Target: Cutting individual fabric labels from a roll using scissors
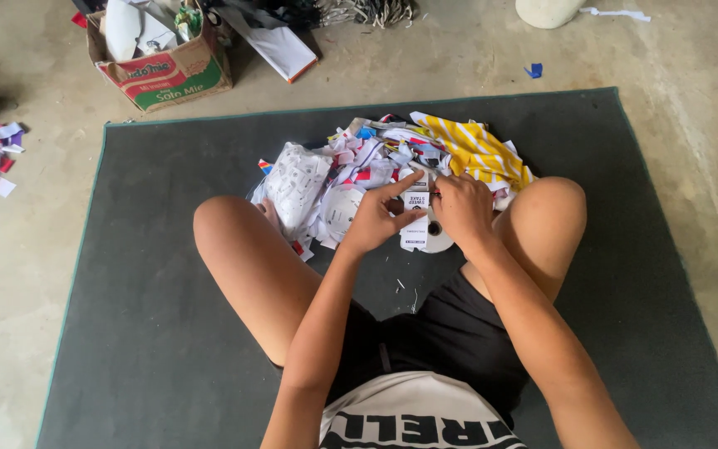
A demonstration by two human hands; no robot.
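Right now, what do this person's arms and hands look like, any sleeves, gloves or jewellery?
Both arms are bare from the shoulder side down, with no sleeves in view. The left hand and right hand wear no gloves, and no rings, watch or bracelets show. The fingers are uncovered. Lower down, black shorts and a white top with black lettering show.

Head-worn, looking steeply down from close above at crossed legs, a dark mat (151,333) and a paper-scrap heap (376,162) ahead.

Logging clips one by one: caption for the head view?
Both hands, left hand and right hand, hold a small white printed paper piece over a paper-scrap pile.
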